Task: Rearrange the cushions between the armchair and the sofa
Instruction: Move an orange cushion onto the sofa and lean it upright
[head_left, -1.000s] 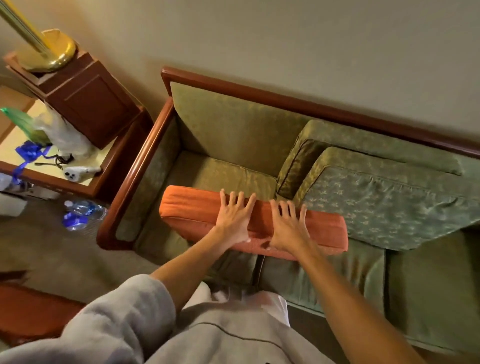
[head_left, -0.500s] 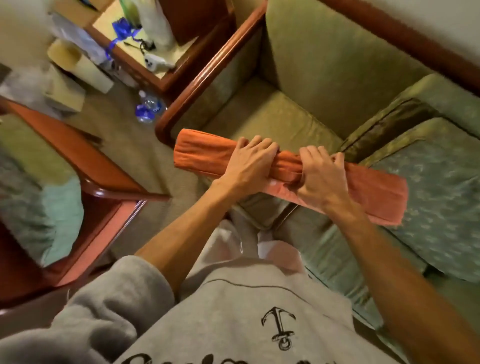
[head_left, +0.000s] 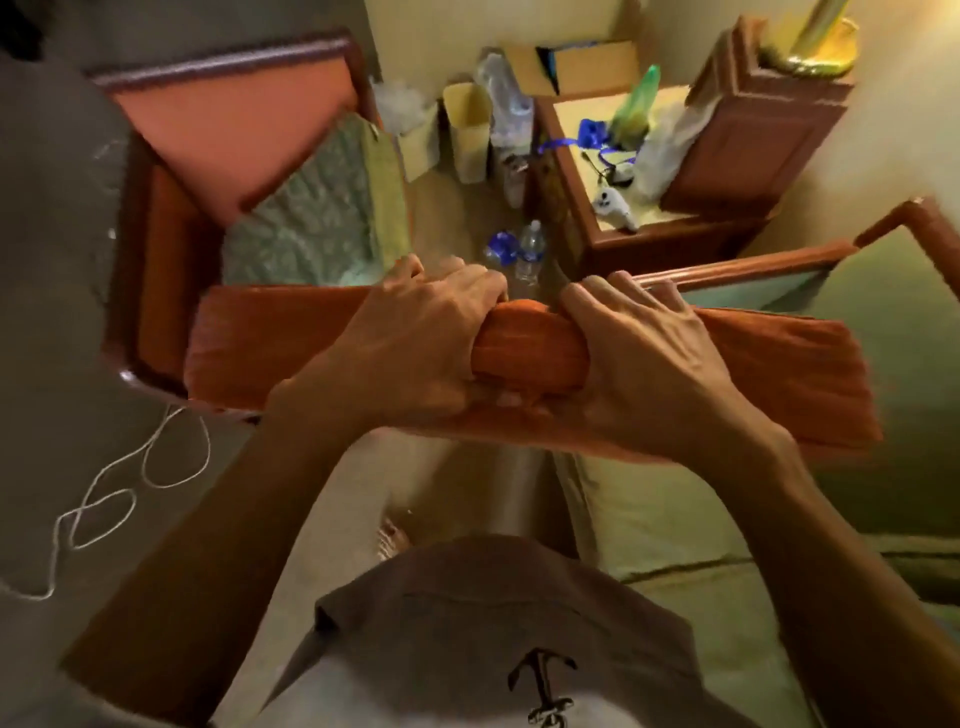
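Fingers (head_left: 467, 280) of both my left hand (head_left: 415, 343) and right hand (head_left: 644, 358) are curling tightly around the flat orange fabric cushion (head_left: 270, 343), which I'm holding between the wooden-framed armchair (head_left: 156, 260) and green sofa (head_left: 893, 291).

Floor gap (head_left: 447, 228) between armchair (head_left: 156, 249) and side table (head_left: 670, 239) holds bottles (head_left: 527, 249).

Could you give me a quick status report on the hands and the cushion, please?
Left hand and right hand both grip the orange cushion, held up. Armchair ahead-left already holds a green cushion.
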